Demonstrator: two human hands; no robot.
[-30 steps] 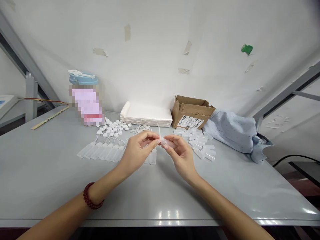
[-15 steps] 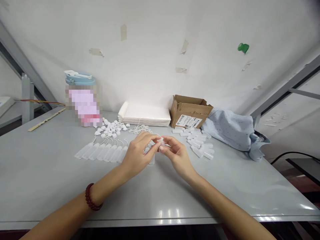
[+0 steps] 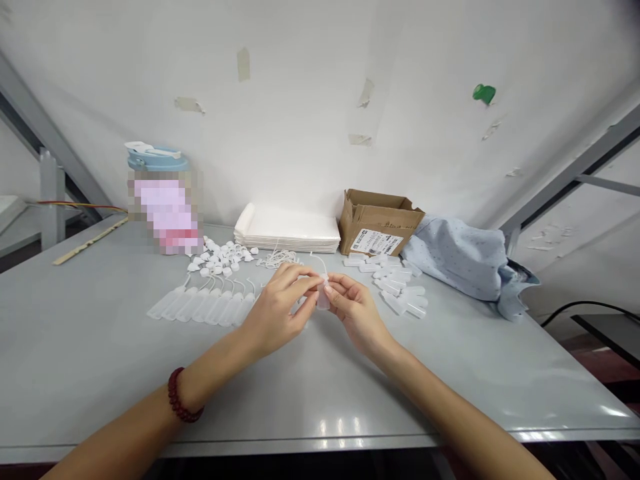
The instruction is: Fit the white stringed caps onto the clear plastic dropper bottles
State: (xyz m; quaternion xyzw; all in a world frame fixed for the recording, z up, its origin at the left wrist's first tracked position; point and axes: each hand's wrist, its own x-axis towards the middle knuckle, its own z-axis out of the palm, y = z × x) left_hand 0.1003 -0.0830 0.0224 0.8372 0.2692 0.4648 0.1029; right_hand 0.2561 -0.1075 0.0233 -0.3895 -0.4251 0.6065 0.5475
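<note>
A small translucent bottle (image 3: 323, 299) stands nearly upright between my two hands, a thin white cord (image 3: 319, 261) curving up and left from its neck. My left hand (image 3: 280, 300) pinches it near the neck with thumb and fingertips. From the other side my right hand (image 3: 356, 308) is closed on the same bottle, thumb against its upper part. Left of my hands, a row of similar bottles (image 3: 203, 305) lies flat with cords at their tops, partly hidden by my left hand. Behind them is a heap of white caps (image 3: 220, 257). Loose white cords (image 3: 281, 259) lie beyond my fingers.
More translucent bottles (image 3: 395, 283) lie scattered on the right. Along the wall are a stack of white padded envelopes (image 3: 287, 230), an open cardboard box (image 3: 380, 223) and a light-blue cloth (image 3: 457, 257). A blue-lidded container (image 3: 157, 160) and a wooden strip (image 3: 90, 239) are at the left.
The bottle, mostly hidden by my fingers before, now shows upright with its cord rising above the neck. My fingers have shifted around it; both hands stay in nearly the same place.
</note>
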